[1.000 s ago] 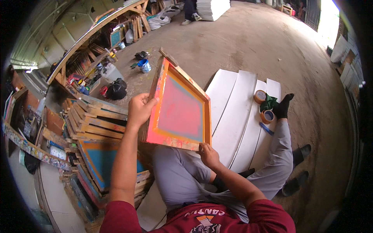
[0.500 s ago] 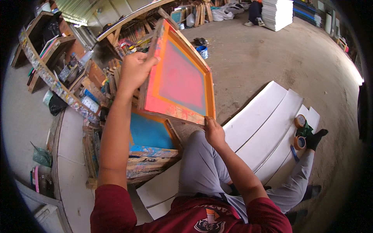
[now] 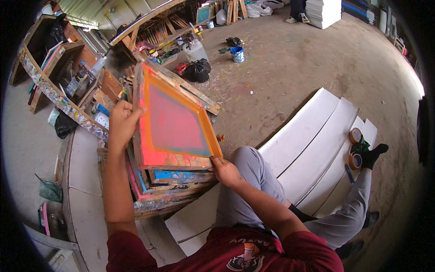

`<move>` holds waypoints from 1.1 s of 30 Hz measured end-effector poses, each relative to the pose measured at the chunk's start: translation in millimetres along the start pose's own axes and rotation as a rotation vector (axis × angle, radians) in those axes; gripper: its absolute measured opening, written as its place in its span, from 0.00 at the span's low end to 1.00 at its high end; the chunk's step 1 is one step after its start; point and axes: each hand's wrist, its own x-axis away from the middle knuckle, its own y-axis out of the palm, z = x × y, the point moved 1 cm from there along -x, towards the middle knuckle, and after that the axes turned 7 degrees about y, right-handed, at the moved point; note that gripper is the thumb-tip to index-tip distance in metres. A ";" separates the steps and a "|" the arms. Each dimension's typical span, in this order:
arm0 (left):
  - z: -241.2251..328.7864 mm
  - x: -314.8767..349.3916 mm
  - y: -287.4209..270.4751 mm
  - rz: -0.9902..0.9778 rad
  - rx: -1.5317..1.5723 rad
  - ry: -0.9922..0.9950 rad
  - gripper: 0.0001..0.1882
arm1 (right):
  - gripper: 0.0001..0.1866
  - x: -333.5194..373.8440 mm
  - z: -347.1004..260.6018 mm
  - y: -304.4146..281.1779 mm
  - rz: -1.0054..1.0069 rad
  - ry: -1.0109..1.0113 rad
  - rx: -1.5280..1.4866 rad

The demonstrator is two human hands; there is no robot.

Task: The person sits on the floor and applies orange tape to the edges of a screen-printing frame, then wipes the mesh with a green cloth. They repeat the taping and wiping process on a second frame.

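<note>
Between my two hands is a wooden screen printing frame (image 3: 176, 122) with pinkish mesh and an orange and red border. My left hand (image 3: 122, 122) is closed round its left side. At the near right corner my right hand (image 3: 225, 171) pinches the wooden edge. The frame tilts above a stack of other screen frames (image 3: 172, 190), whose sides carry blue and pink paint. Whether it touches the stack I cannot tell.
White sheets (image 3: 301, 143) lie on the floor to the right, with rolls of tape (image 3: 355, 160) and a blue tool (image 3: 349, 173) by my foot. Ahead are a black plastic bag (image 3: 198, 70), a blue paint bucket (image 3: 237, 55) and a paint-spattered shelf (image 3: 59, 90).
The screen frame has come down and to the left in both hands, and now covers the blue screen on the stack. More of the floor behind it shows.
</note>
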 end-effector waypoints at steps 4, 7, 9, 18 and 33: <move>-24.4 25.4 13.9 0.037 -0.024 -0.053 0.18 | 0.20 6.3 14.2 4.4 -0.121 0.042 0.052; -36.2 36.6 21.5 0.010 -0.165 -0.159 0.20 | 0.21 2.7 18.2 2.4 -0.291 0.180 0.147; -60.0 46.8 20.6 0.012 -0.164 -0.178 0.21 | 0.20 -1.1 17.8 8.3 -0.384 0.215 0.212; -62.3 68.4 36.5 0.016 -0.209 -0.242 0.20 | 0.17 -13.2 18.3 17.5 -0.604 0.127 0.445; -36.1 69.2 52.3 0.002 -0.045 -0.448 0.24 | 0.15 -31.0 43.0 7.8 -0.681 0.067 0.481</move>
